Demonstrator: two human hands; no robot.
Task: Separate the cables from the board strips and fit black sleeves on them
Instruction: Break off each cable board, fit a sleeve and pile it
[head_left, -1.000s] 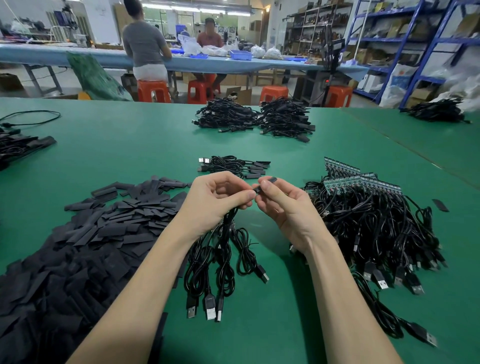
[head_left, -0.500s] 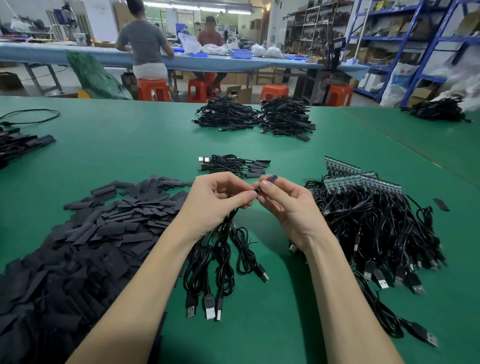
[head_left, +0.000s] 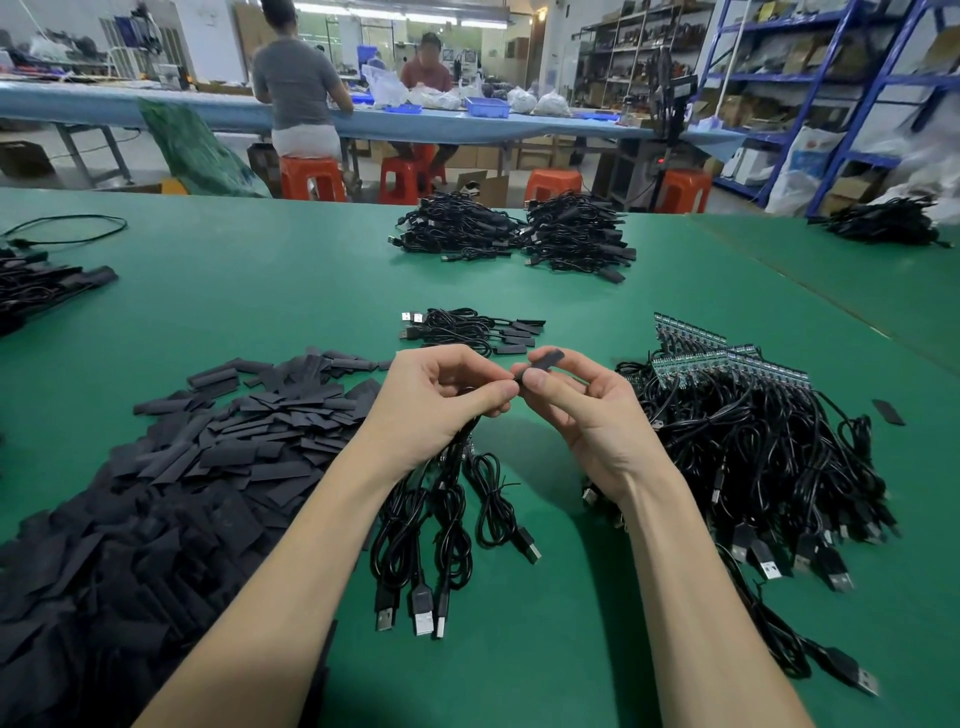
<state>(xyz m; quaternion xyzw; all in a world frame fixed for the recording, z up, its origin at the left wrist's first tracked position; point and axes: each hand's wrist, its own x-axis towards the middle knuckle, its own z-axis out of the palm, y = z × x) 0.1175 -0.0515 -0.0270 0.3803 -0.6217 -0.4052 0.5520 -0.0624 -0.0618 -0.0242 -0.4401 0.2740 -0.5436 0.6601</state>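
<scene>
The sleeve (head_left: 545, 359) is now sticking out further past the right hand (head_left: 587, 415), whose grip is pinching it. The left hand (head_left: 441, 405) is gripping the cables (head_left: 447, 499) hanging to the bench (head_left: 260, 291). Fitting looks nearly done.

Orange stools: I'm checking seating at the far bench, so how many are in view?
4, all along the far bench: one under the standing person, one under the seated person, two unoccupied to the right. Others may be hidden.
</scene>
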